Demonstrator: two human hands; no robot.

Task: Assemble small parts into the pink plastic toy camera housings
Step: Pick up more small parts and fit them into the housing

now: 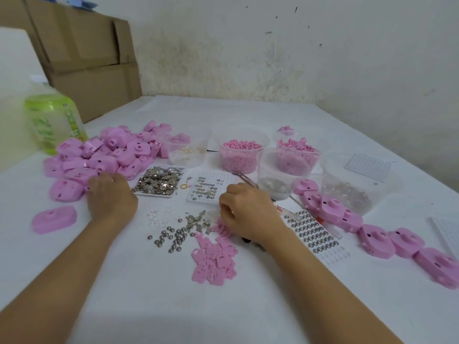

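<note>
A heap of pink camera housings lies at the left of the white table. My left hand reaches into its near edge, fingers curled over a housing there; the grip itself is hidden. One housing lies alone in front of the heap. My right hand holds metal tweezers over loose pink small parts at the middle. Steel balls, pink flat plates and small metal clips lie nearby. A row of housings runs along the right.
Clear tubs of pink pieces and others with clear parts stand behind. A tray of metal contacts and white trays of button cells sit mid-table. A green-labelled bottle and cardboard boxes stand at the back left.
</note>
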